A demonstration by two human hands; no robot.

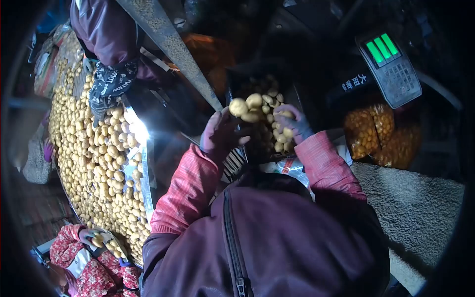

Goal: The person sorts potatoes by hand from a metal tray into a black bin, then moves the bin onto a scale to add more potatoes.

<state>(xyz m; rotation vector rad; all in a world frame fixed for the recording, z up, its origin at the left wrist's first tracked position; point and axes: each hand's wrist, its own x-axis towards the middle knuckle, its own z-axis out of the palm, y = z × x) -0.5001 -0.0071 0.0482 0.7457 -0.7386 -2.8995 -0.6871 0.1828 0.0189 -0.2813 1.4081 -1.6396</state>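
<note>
Gloved, my left hand (217,131) is at the left side of a dark box (232,88), fingers spread and thumb apart. Just beyond its fingertips are a few larger, slightly blurred potatoes (238,107), over the box. My right hand (297,123), also gloved, curls its fingers round a potato (284,115) at the box's right side. Below and between both hands, smaller potatoes (267,133) fill part of the box.
Left, a large sorting table (145,178) with a bright metal rim bears many potatoes. One person (106,34) stands at its far end, another in red floral sleeves (96,272) near its front. Right are a scale display (388,69), filled net bags (363,133) and a fleecy surface (410,208).
</note>
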